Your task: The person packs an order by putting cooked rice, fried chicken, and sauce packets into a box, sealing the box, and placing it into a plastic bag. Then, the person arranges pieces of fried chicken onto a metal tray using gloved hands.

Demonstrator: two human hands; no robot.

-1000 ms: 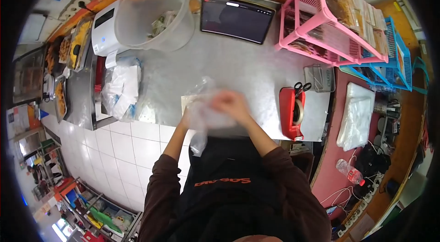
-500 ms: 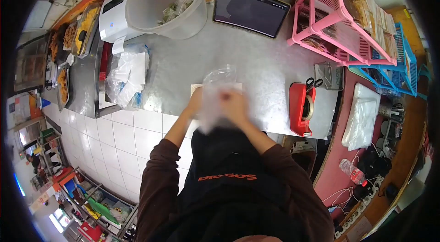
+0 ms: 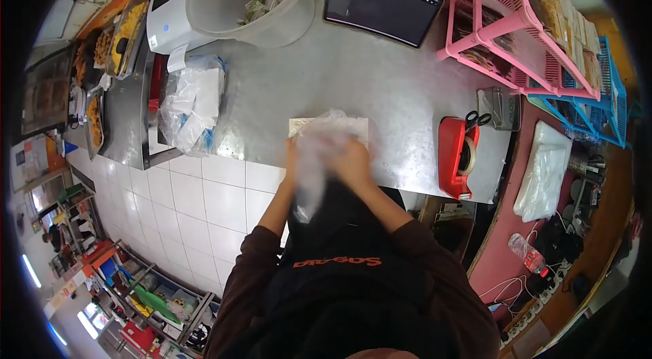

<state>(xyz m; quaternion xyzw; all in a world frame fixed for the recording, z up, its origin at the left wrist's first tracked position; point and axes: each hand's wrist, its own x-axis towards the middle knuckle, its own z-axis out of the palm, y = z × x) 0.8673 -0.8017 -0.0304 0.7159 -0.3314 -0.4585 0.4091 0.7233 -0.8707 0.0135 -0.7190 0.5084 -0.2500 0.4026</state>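
A clear plastic bag [image 3: 314,169], blurred by motion, hangs between my two hands at the table's front edge. My left hand [image 3: 293,155] is at the bag's left side, its fingers mostly hidden behind the plastic. On the other side, my right hand [image 3: 350,158] has its fingers closed on the bag's upper part. Just beyond the hands, a flat pale sheet or box [image 3: 360,127] lies on the metal table [image 3: 272,87], partly covered by the bag and hands.
Beyond stand a large plastic tub [image 3: 251,19], a white printer [image 3: 170,12] and a tablet [image 3: 380,6]. A bag of white papers [image 3: 193,104] lies left. Right are a red tape dispenser [image 3: 451,158], scissors [image 3: 477,119] and a pink rack [image 3: 485,36].
The bag has dropped lower and bunched together between my hands, and more of the pale flat item shows. The view has shifted slightly.
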